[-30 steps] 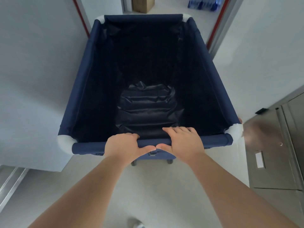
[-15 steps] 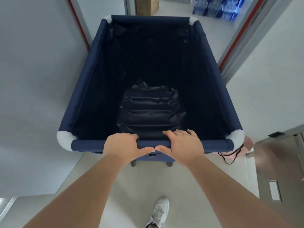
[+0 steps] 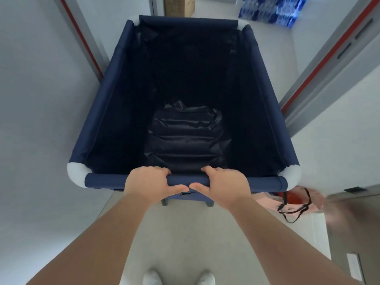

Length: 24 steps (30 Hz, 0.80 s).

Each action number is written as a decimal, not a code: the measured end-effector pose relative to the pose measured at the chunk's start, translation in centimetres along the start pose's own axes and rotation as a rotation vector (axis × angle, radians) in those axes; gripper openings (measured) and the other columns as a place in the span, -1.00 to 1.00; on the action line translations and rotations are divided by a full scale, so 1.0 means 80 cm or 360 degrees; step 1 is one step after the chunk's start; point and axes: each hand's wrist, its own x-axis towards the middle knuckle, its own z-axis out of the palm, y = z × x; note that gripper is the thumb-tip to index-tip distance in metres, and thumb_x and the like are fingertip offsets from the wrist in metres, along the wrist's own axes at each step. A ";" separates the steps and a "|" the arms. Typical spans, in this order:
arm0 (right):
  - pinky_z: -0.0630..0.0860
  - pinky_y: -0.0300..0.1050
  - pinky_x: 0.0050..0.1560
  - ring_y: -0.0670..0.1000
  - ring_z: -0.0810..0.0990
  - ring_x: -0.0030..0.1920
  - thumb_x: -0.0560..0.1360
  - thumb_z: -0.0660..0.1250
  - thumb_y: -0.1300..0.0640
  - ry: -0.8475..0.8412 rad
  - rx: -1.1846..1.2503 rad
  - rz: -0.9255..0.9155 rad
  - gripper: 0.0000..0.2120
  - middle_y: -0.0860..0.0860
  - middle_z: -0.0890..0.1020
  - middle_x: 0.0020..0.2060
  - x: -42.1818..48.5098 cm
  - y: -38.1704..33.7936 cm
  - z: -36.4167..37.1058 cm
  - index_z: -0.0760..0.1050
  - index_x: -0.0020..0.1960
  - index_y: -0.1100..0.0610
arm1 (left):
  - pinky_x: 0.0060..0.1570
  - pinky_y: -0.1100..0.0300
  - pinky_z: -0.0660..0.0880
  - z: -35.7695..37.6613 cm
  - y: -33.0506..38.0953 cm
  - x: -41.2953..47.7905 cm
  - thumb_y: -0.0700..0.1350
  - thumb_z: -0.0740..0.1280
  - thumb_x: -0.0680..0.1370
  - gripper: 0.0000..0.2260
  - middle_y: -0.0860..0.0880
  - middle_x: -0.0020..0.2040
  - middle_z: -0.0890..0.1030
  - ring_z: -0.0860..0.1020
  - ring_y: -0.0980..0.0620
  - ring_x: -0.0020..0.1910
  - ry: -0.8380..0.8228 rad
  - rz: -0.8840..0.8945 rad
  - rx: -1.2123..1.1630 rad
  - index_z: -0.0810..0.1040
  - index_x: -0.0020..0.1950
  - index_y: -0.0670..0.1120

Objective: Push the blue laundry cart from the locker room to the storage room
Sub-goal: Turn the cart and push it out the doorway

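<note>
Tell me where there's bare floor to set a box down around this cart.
Bare floor lies behind the blue cart, between its near rail and the shoes, and ahead past the cardboard box. The right is crowded: a pink bag by the cart's corner. Both hands grip the rail.

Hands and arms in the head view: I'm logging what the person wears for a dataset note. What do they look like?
Both the left hand and the right hand are bare, with no gloves, rings or watch in view. The forearms are uncovered as far as the frame shows; no sleeve is visible. Two white shoes show at the bottom edge.
</note>
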 end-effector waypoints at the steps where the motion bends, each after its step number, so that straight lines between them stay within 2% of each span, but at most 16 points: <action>1: 0.26 -0.07 -0.31 0.02 0.58 -0.23 0.35 -0.21 -0.59 0.0012 -0.0010 0.0016 -0.15 -0.08 0.66 -0.15 0.013 -0.001 -0.001 0.46 0.25 -0.07 | -0.36 0.16 0.40 -0.002 -0.007 0.012 0.72 -0.26 0.08 -0.05 0.16 -0.22 0.58 0.53 0.10 -0.27 -0.0008 0.0005 -0.0007 0.59 0.02 0.21; 4: 0.22 -0.09 -0.41 0.00 0.47 -0.35 0.34 -0.20 -0.59 0.0024 -0.0023 0.0075 -0.17 -0.11 0.55 -0.31 0.055 -0.006 -0.005 0.48 0.18 -0.07 | -0.28 0.12 0.48 -0.011 -0.028 0.053 0.72 -0.28 0.08 -0.01 0.15 -0.16 0.61 0.56 0.08 -0.22 -0.0010 0.0037 -0.0036 0.59 0.06 0.21; 7: 0.20 -0.11 -0.48 -0.02 0.45 -0.42 0.32 -0.22 -0.60 0.0002 -0.0047 0.0106 -0.17 -0.13 0.43 -0.43 0.097 -0.010 -0.013 0.48 0.11 -0.05 | -0.26 0.11 0.50 -0.018 -0.048 0.094 0.71 -0.31 0.06 0.02 0.15 -0.14 0.61 0.57 0.06 -0.20 -0.0038 0.0079 -0.0030 0.58 0.10 0.20; 10: 0.24 -0.10 -0.48 -0.04 0.48 -0.44 0.30 -0.23 -0.61 -0.0020 -0.0068 0.0138 -0.17 -0.10 0.49 -0.45 0.136 -0.014 -0.019 0.47 0.05 -0.04 | -0.26 0.10 0.51 -0.023 -0.072 0.133 0.72 -0.31 0.07 0.03 0.14 -0.13 0.61 0.57 0.06 -0.20 -0.0054 0.0128 -0.0029 0.58 0.12 0.19; 17: 0.29 -0.09 -0.47 -0.02 0.50 -0.43 0.26 -0.25 -0.64 -0.0034 -0.0048 0.0187 -0.17 -0.07 0.53 -0.46 0.212 -0.032 -0.031 0.45 -0.15 0.00 | -0.27 0.09 0.51 -0.043 -0.120 0.204 0.72 -0.31 0.05 0.00 0.13 -0.24 0.58 0.55 0.07 -0.27 -0.0102 0.0199 0.0017 0.59 -0.02 0.16; 24: 0.31 -0.11 -0.49 -0.03 0.49 -0.48 0.25 -0.23 -0.64 -0.0020 -0.0034 0.0238 -0.21 -0.06 0.52 -0.51 0.275 -0.040 -0.035 0.41 -0.26 0.00 | -0.30 0.09 0.51 -0.055 -0.154 0.264 0.71 -0.30 0.08 -0.05 0.11 -0.30 0.54 0.52 0.07 -0.32 -0.0086 0.0286 0.0082 0.57 -0.11 0.14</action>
